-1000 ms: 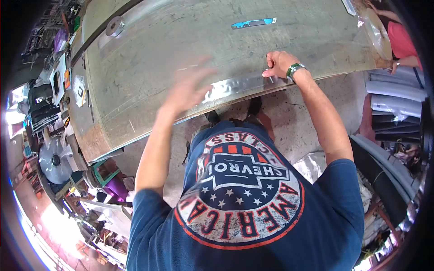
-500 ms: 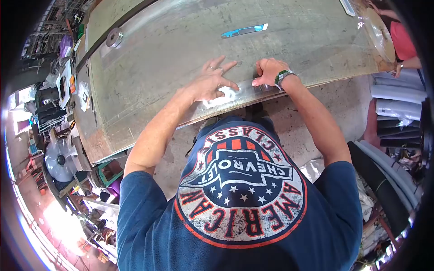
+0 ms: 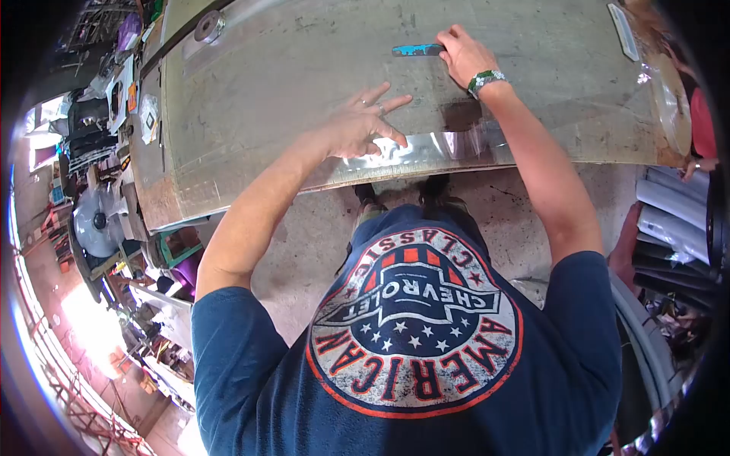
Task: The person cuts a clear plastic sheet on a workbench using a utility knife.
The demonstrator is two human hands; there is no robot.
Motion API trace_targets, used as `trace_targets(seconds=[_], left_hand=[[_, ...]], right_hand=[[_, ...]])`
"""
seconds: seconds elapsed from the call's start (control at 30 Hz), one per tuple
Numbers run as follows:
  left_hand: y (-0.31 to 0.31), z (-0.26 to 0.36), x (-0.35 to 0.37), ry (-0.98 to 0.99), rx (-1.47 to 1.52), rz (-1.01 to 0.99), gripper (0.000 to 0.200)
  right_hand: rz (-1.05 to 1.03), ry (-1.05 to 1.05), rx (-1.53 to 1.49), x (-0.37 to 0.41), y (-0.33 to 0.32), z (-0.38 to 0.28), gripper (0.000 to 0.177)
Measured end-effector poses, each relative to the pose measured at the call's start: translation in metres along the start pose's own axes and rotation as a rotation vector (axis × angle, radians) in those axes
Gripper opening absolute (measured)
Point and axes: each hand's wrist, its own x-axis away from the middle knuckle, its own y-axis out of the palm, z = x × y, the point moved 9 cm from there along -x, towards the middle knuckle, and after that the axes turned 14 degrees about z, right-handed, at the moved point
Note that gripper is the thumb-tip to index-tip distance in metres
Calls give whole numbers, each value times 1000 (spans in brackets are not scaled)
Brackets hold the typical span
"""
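Note:
My left hand (image 3: 370, 121) rests with spread fingers on a clear plastic sheet (image 3: 449, 148) near the table's front edge. A ring shows on one finger. Farther up the table, my right hand (image 3: 465, 57) is closed on the right end of a slim blue and black tool (image 3: 417, 51), which looks like a utility knife. The tool lies nearly flat, and its right end is hidden by my fingers. A beaded bracelet (image 3: 485, 80) circles my right wrist.
The large worn table (image 3: 258, 99) carries a round metal piece (image 3: 209, 27) at the far left and a pale strip (image 3: 623, 32) at the far right. Another person's hand (image 3: 696, 167) is at the right edge. Rolls of material (image 3: 673, 224) lie at right; a fan (image 3: 97, 222) stands at left.
My right hand has moved from the sheet's edge up and away to the blue and black tool and closed on its end. My left hand stays spread on the sheet.

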Motion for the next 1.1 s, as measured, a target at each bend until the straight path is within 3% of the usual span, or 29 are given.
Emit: trace_targets(seconds=[0.17,0.2,0.3,0.33,0.43,0.47,0.53,0.6,0.67,0.73,0.83,0.87,0.97,1.1], left_hand=[[2,-2,0,-29,-18,8,60],[1,-1,0,-38,-18,7,60],[7,-6,2,-40,-12,24,60],[6,-7,2,-27,-14,27,61],[7,-7,3,-47,-7,-5,61],[6,-6,3,-41,-1,-9,61],[6,-7,3,-42,10,-6,61],[8,-8,5,-27,9,-15,61],[9,-8,4,-9,-3,-18,61],[9,-9,4,9,-10,-4,61],[10,-11,5,21,1,13,62],[10,-12,5,23,4,15,62],[7,-9,6,14,-11,4,63],[11,-12,4,37,-34,7,64]], right_hand=[[-171,98,-84,-11,4,21,21],[-51,102,-222,-11,-12,21,30],[56,402,-429,8,-55,24,41],[103,366,-515,11,-53,35,50],[215,627,-685,44,-41,75,57],[245,586,-540,48,-44,79,72],[161,597,-172,55,-55,85,77],[39,659,-27,76,-61,90,82],[-105,766,-105,101,-71,81,85],[-21,861,-145,136,-101,28,85],[202,679,-673,182,-104,-68,48],[222,520,-708,200,-95,-92,43],[248,423,-672,217,-60,-145,31],[291,400,-596,204,-25,-158,27]])
